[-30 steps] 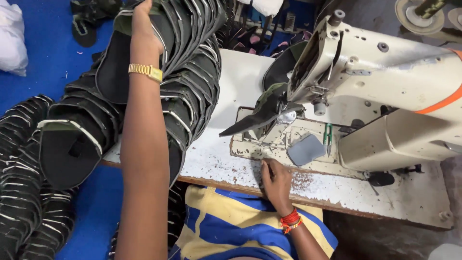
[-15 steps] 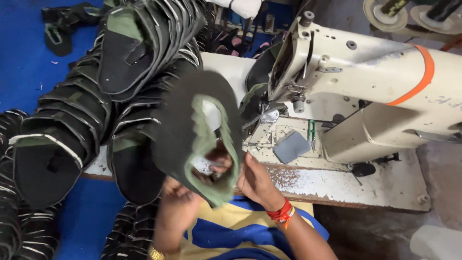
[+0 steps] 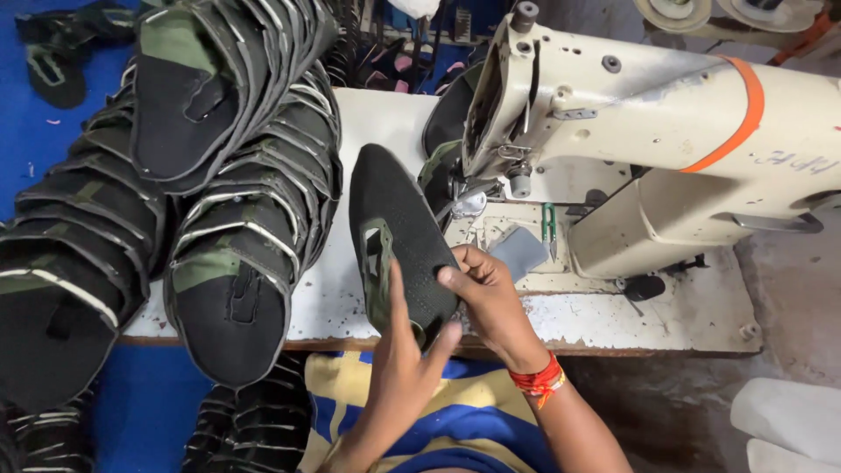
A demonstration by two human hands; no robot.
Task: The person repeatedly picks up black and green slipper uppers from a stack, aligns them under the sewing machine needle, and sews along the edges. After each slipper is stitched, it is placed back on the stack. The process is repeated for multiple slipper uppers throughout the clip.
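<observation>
A black shoe upper with a green camouflage patch along one edge was held tilted above the near part of the white surface, its pointed toe end aimed away from the person toward the needle area of the sewing machine. The left hand gripped the piece from below at its near end, fingers closed around the lower edge and the thumb laid up along the green patch. The right hand pinched the same piece from the right side, its fingertips pressed on the black mesh face; a red and orange thread band circled that wrist. Just beyond the right hand a small grey scrap lay on the machine bed, with green-handled snips close beside it. The cream machine carried an orange band around its arm, and its body filled the right of the surface. To the left, well apart from the held piece, long overlapping rows of similar black and green uppers with white trim were stacked on the surface and spilled over its edge above the blue floor. More of them lay heaped below the near edge, beside the person's yellow and blue striped shirt.
</observation>
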